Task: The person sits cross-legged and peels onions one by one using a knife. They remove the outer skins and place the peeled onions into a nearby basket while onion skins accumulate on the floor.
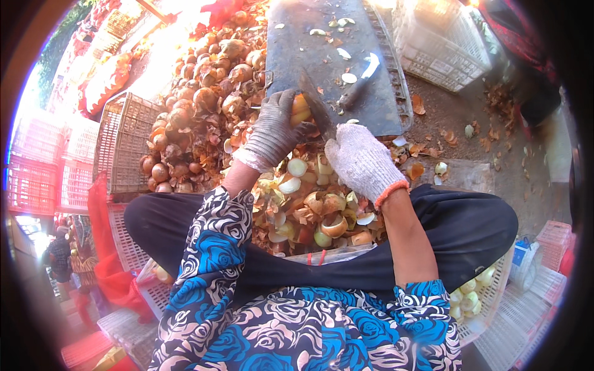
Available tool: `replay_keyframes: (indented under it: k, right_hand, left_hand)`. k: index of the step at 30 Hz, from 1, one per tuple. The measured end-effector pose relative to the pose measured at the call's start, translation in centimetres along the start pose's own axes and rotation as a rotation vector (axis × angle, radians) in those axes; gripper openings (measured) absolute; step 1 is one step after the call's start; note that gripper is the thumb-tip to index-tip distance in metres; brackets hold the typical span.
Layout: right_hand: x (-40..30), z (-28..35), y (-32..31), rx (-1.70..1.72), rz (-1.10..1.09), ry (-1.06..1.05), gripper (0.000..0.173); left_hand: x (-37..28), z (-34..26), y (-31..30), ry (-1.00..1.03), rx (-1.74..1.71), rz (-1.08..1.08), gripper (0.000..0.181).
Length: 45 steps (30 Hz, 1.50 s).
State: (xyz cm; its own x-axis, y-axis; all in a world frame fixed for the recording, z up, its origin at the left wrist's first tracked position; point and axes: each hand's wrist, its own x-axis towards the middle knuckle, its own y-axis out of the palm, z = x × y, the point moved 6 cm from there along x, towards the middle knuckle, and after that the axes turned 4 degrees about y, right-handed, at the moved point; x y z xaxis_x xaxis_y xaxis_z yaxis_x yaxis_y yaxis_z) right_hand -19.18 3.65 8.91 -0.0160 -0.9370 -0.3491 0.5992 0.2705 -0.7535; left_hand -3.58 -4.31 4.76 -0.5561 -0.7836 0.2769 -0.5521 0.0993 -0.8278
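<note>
My left hand (pixel 278 126), in a grey knitted glove, grips an onion (pixel 300 110) over the near edge of a dark board (pixel 297 60). In my right hand (pixel 359 155), gloved in white knit with an orange cuff, is a knife (pixel 316 104); its blade lies against or very close to the onion's right side. My right fingers close round the handle, which is mostly hidden. Below both hands are onion skins and cut onion ends (pixel 332 204). A second knife (pixel 355 92) with a dark handle rests on the board, among pale onion slices (pixel 349 78).
Unpeeled onions (pixel 204 99) are heaped left of the board, beside a plastic crate (pixel 127 139). A white crate (pixel 445 58) stands at the upper right. Peeled onions (pixel 468 299) lie in a crate by my right knee. A person's dark-clad leg (pixel 533 99) shows at the right edge.
</note>
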Motion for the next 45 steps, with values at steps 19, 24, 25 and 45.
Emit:
replay_keyframes:
  k: [19,24,25,45]
  right_hand:
    - [5.7,0.8,3.9,-0.027,0.063,0.018,0.033]
    - [6.0,0.6,4.6,-0.030,-0.004,-0.006,0.034]
    - [5.9,0.5,4.8,-0.033,-0.007,-0.019,0.034]
    - [0.0,1.2,6.5,0.676,0.351,0.015,0.036]
  left_hand:
    - [-3.1,2.0,-0.4,-0.073,-0.100,-0.151,0.075]
    - [-3.2,0.8,0.8,-0.094,0.062,-0.228,0.090]
    - [-3.2,0.4,1.0,-0.089,0.103,-0.233,0.090]
    - [-6.0,8.1,-6.2,-0.339,-0.923,-0.446,0.061]
